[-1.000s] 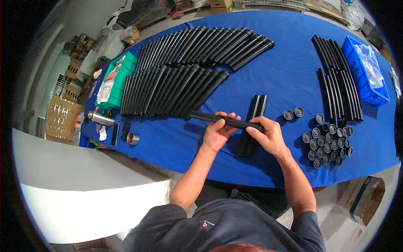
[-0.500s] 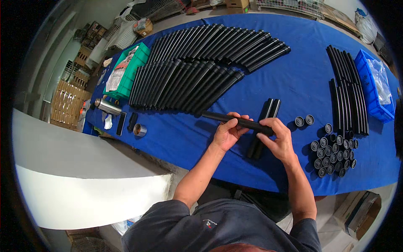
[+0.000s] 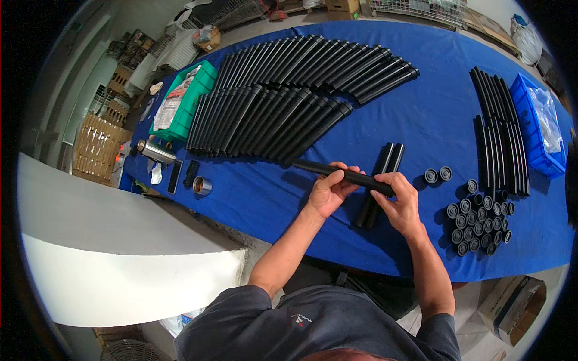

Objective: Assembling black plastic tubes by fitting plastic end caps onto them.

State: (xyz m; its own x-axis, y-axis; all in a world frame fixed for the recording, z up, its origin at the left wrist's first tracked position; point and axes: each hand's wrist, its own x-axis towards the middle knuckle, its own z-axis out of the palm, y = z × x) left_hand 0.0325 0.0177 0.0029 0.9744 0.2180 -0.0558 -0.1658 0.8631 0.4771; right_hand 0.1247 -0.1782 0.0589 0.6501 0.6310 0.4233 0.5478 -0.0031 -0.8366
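Note:
A black tube is held slantwise over the blue-covered table, its far-left end pointing toward the rows of tubes. My left hand grips it near the middle, thumb on top and fingers curled beneath. At the near-right end, the thumb and fingers of my right hand close around it; that end is partly hidden by the hand. Two loose black tubes lie side by side just beyond and under the held one. Right of my right hand sit two round black caps and a cluster of several more caps.
Two fanned rows of black tubes with wider ends cover the far left. More thin black tubes lie right, beside a blue crate. A green crate, a steel flask, a phone and a metal cup stand left.
Both hands keep the same hold on the tube, with barely any movement. The whole view has shifted very slightly.

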